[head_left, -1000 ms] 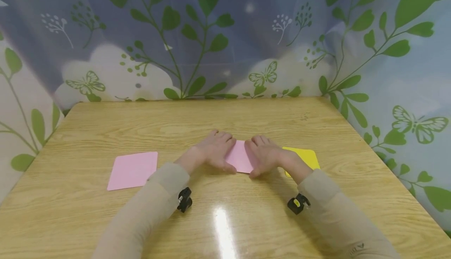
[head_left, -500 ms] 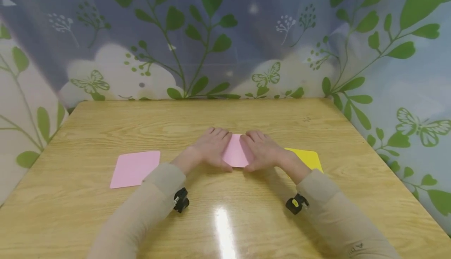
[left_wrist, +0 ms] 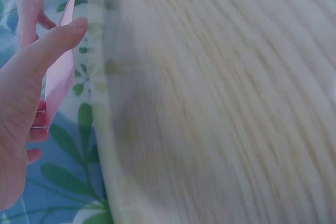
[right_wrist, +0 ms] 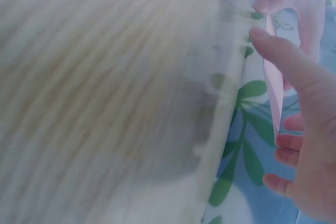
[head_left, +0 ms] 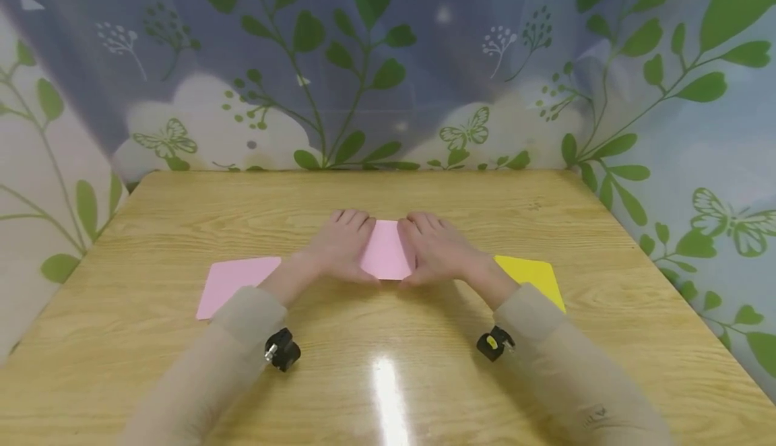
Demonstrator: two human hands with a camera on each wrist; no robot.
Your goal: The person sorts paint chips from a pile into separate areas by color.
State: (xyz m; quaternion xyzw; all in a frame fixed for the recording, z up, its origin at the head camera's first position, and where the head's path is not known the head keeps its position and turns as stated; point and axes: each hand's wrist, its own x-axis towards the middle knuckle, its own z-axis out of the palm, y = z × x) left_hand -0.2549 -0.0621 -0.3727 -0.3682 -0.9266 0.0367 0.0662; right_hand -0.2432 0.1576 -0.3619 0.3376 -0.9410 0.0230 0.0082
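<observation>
In the head view a pink card (head_left: 388,250) is held between both hands, above the table's middle. My left hand (head_left: 341,245) grips its left edge, and my right hand (head_left: 441,249) has the opposite edge. The left wrist view shows the same card (left_wrist: 60,82) nearly edge-on, with the left thumb in front and fingertips behind. From the right wrist, the card (right_wrist: 273,82) appears as a thin strip between the right thumb and fingers. Below it the wooden surface is seen apart from the card.
A second pink card (head_left: 233,285) lies flat on the wooden table (head_left: 339,392) at the left, partly covered by the left sleeve. At the right a yellow card (head_left: 533,274) lies partly behind the right forearm. A leaf-patterned curtain (head_left: 394,96) hangs at the table's far edge.
Both hands have moved left and a little farther up in the head view, carrying the pink card along. The head view has shifted slightly; the two cards on the table stay put.
</observation>
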